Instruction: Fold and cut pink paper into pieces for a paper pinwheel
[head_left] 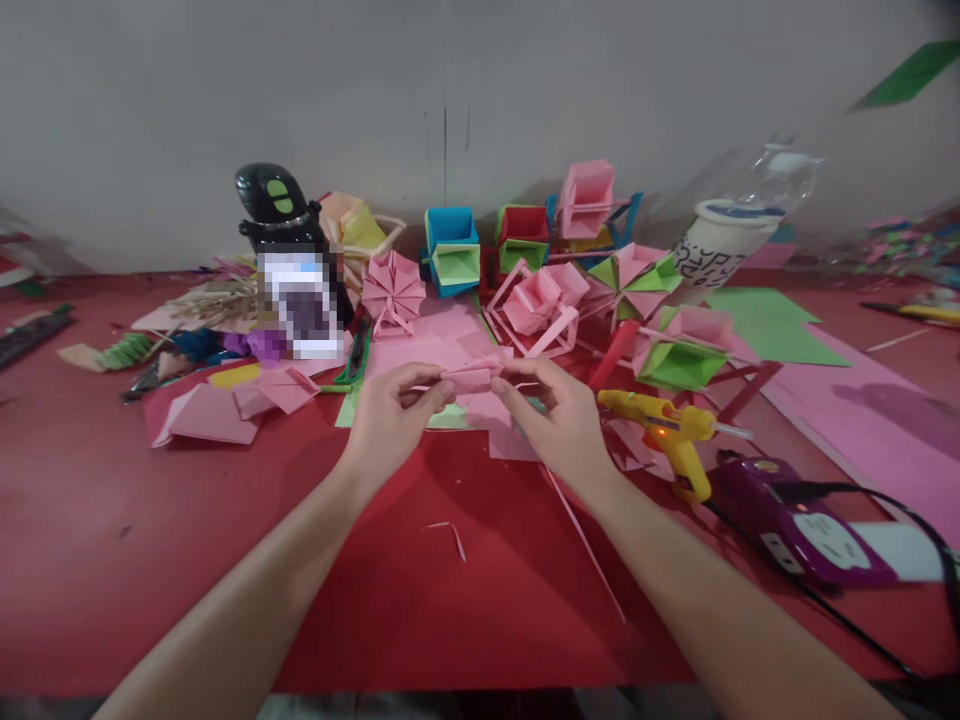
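Observation:
Between both hands, above the red table, is a small folded piece of pink paper. My left hand pinches its left end between thumb and fingers. At its right end, the thumb and fingers of my right hand are closed on it too. Pink and green paper sheets lie beneath and behind the hands. A thin pink paper strip runs along the table by my right wrist, and a short bent strip lies in front.
A yellow glue gun with an orange light and a purple power strip with black cable are at right. Folded paper models line the back. A phone leans on a black figure; a white cup stands right.

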